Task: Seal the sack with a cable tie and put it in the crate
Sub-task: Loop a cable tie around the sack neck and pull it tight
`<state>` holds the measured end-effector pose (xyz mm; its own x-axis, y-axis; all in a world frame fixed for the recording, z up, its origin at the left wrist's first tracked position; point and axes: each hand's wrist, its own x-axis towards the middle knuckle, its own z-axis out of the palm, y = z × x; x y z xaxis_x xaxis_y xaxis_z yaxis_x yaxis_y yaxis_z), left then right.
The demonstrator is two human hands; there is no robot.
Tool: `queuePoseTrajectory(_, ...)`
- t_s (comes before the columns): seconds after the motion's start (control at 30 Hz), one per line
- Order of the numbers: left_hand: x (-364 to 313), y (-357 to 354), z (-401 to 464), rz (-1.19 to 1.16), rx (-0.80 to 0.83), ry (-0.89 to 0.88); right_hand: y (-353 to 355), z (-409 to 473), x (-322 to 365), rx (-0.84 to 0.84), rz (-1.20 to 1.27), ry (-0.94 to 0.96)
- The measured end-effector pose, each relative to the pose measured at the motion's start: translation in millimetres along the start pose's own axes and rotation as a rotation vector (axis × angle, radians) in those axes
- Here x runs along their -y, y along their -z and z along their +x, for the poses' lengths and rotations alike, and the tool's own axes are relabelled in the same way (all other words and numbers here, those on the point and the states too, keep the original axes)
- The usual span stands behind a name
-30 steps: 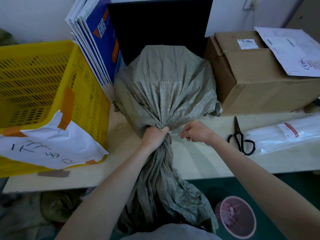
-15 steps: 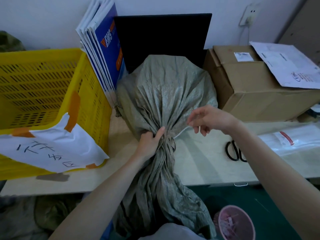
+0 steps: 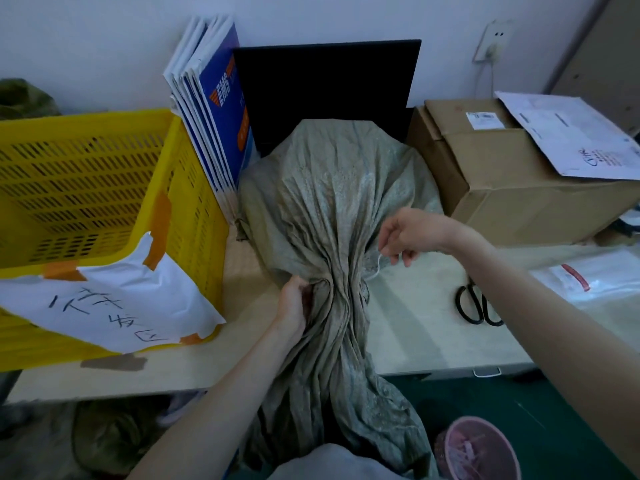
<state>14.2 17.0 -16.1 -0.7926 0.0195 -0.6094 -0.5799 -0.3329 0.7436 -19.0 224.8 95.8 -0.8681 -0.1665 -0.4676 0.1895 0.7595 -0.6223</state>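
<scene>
A grey-green woven sack [image 3: 332, 188] lies on the table, its loose mouth hanging over the front edge toward me. Its neck is gathered tight where a thin white cable tie [image 3: 376, 266] runs around it. My left hand [image 3: 296, 303] pinches the left side of the gathered neck. My right hand [image 3: 412, 233] is raised to the right of the neck and holds the free tail of the tie between its fingertips. The yellow slotted crate [image 3: 97, 188] stands at the left with a handwritten paper taped to its front.
Black scissors [image 3: 476, 306] lie on the table right of the sack, beside a clear plastic bag [image 3: 588, 275]. A cardboard box [image 3: 512, 174] stands at the back right, blue-and-white folders [image 3: 211, 116] and a black panel behind. A pink bin [image 3: 479, 452] sits on the floor.
My right hand has pulled the tie's tail up and to the right, away from the neck. My left hand has shifted from gripping the neck's front to pinching its left side.
</scene>
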Motion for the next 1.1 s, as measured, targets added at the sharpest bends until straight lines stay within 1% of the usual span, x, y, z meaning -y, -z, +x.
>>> queuePoseTrajectory(0.07, 1, 4, 1, 0.054, -0.020, -0.006, -6, 3, -3, 0.001, 0.033, -0.005)
queuePoseTrajectory(0.2, 7, 2, 5, 0.332, 0.031, -0.120, -13, 5, -6, 0.036, 0.077, 0.000)
queuePoseTrajectory(0.33, 8, -3, 6, 0.435, -0.006, -0.154, -18, 5, -6, 0.046, 0.094, 0.007)
queuePoseTrajectory(0.57, 18, -2, 12, 0.436, -0.034, -0.208, -20, 1, -11, 0.060, 0.107, -0.012)
queuePoseTrajectory(0.73, 26, 0, 15, 0.419, -0.064, -0.203, -27, -1, -18, 0.081, 0.143, 0.002)
queuePoseTrajectory(0.83, 35, 3, 19, 0.372, -0.113, -0.179, -33, -1, -20, 0.084, 0.164, -0.007)
queuePoseTrajectory(0.93, 40, 10, 20, 0.250, -0.221, -0.155, -35, -1, -21, 0.077, 0.130, -0.024)
queuePoseTrajectory(1.0, 39, 17, 15, 0.175, -0.267, -0.200, -36, -2, -23, 0.087, 0.082, -0.031)
queuePoseTrajectory(1.1, 33, 25, 3, 0.142, -0.320, -0.381, -34, -3, -27, 0.104, 0.120, -0.030)
